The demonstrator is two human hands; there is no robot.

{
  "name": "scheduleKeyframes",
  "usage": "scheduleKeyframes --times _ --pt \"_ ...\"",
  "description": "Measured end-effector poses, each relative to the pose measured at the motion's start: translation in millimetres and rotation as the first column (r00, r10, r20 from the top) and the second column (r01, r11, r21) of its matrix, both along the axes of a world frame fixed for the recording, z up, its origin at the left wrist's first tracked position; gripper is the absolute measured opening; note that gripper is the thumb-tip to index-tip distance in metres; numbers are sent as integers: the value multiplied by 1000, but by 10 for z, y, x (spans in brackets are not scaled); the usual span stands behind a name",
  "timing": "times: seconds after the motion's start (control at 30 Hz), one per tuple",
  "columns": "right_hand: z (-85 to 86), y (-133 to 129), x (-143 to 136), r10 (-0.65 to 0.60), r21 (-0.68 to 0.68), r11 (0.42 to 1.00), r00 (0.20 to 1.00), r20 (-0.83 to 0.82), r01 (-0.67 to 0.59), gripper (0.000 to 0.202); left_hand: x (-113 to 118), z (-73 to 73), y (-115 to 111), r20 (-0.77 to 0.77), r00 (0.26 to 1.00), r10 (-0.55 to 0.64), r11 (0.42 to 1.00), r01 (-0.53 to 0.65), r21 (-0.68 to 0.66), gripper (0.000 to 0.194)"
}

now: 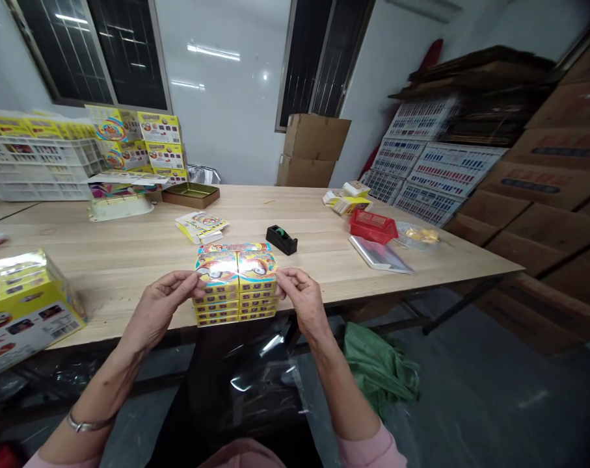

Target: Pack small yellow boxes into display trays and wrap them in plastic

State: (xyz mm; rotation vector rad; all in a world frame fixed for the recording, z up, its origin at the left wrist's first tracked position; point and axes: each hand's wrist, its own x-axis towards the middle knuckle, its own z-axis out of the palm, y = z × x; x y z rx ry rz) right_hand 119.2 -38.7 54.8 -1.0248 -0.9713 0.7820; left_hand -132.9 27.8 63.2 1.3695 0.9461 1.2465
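Observation:
A block of small yellow candy-style boxes (239, 300), stacked in two columns, stands at the table's front edge. Its top faces carry bright cartoon prints and a glossy sheen. At the block's left upper edge, my left hand (170, 292) has thumb and forefinger pinched together. On the opposite side, my right hand (302, 296) pinches close against the right upper edge. Whatever thin thing lies between the fingertips is too small to make out. Just behind the block are a black tape dispenser (281, 240) and some flat yellow-and-white cartons (201, 226).
A large yellow box (26, 309) sits at the left edge. Behind are white crates (41, 166), stacked yellow boxes (162, 146) and a brown tray (191, 195). To the right are a red basket (373, 226), a plastic-wrapped stack (380, 255) and a clear bowl (418, 236).

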Motion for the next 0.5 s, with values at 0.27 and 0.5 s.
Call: scheduleKeyframes --times 0.27,0.5 --pt "95 296 48 55 -27 998 998 -16 -56 34 26 157 172 -43 995 94 995 -96 -35 58" --pt "200 521 156 31 -78 997 996 89 -24 37 44 338 410 -170 981 88 995 -81 50 55"
